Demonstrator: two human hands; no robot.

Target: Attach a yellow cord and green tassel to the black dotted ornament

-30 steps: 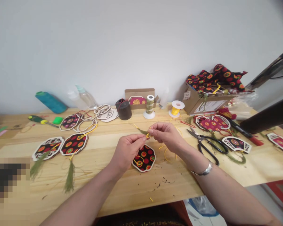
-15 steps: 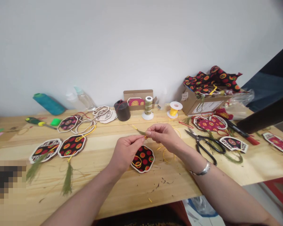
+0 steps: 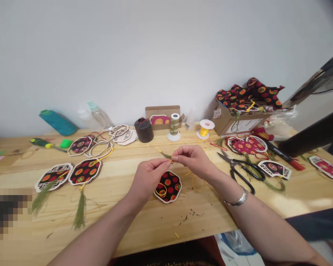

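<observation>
My left hand (image 3: 148, 179) and my right hand (image 3: 193, 160) meet fingertip to fingertip above the table, both closed in a pinch. From the right fingertips a slim green tassel (image 3: 165, 155) sticks out to the left, with a yellow end. A bit of yellow cord shows between the fingertips; its exact path there is hidden. Just below lies a black ornament (image 3: 172, 186) with a pale scalloped border and red and orange flowers, partly covered by my left hand. A yellow cord loop (image 3: 163, 195) rests on its face.
Black-handled scissors (image 3: 237, 168) lie right of my forearm. Behind stand a yellow cord spool (image 3: 205, 129), a green thread spool (image 3: 174, 125) and a black thread cone (image 3: 144, 131). Finished tasselled ornaments (image 3: 85, 172) lie left. A cardboard box (image 3: 233, 123) holds fabric; a black post (image 3: 313, 133) slants at right.
My hands keep almost the same pinch and place. At the far right, the dark clothing behind the post has moved away, uncovering more wall and a dark frame-like object.
</observation>
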